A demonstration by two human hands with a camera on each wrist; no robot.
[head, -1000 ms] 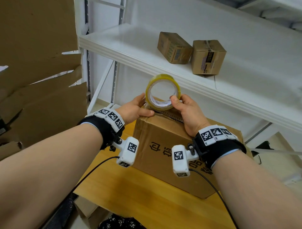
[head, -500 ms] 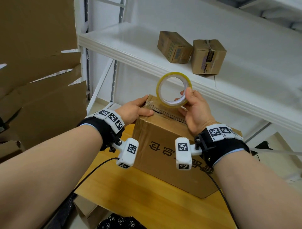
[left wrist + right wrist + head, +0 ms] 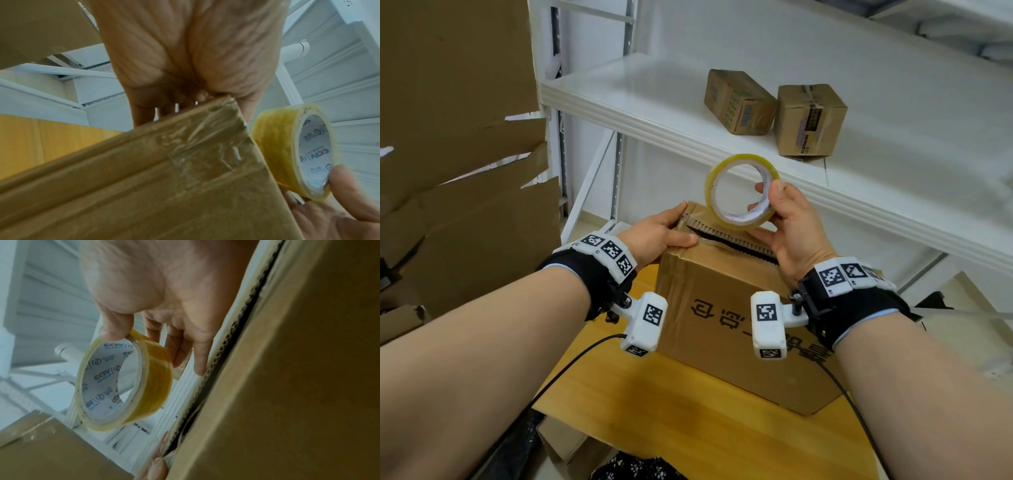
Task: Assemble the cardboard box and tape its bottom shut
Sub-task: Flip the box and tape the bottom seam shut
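Note:
A brown cardboard box [image 3: 726, 329] with dark printed characters stands on a wooden table [image 3: 688, 428], its flaps folded on top with a dark gap along the seam [image 3: 732, 241]. My left hand [image 3: 657, 236] grips the box's top left corner [image 3: 226, 104], thumb on the near flap, where old clear tape clings. My right hand [image 3: 787, 219] pinches a yellowish roll of clear tape [image 3: 741, 192] by its rim, just above the seam's far end. In the right wrist view the thumb holds the roll [image 3: 127, 382] and a finger touches the box edge [image 3: 236, 353].
A white shelf [image 3: 893, 164] runs behind the box, carrying two small taped cartons [image 3: 808, 120]. Large torn cardboard sheets [image 3: 458, 171] lean at the left. More cardboard lies below the table's front edge [image 3: 571, 448]. Wrist-camera cables hang over the table.
My right hand has lifted the tape roll off the box top and carried it up and to the right. My left hand has stayed on the box corner.

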